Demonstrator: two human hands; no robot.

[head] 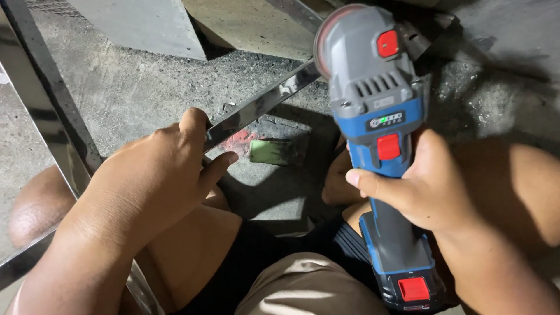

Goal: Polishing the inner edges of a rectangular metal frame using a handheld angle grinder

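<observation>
Angle grinder (pixel 379 116) clasped in right hand (pixel 431 186); left hand (pixel 151 181) grips steel bar (pixel 262 105).

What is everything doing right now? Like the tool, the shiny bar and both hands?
Angle grinder: held up off the floor, disc end pointing away; spinning or not, cannot tell.
Right hand: wrapped around the grinder's handle.
Left hand: gripping the shiny metal bar.
Shiny metal bar: lying slanted over the concrete floor, held at one end.
Green card: lying flat on the floor.
</observation>
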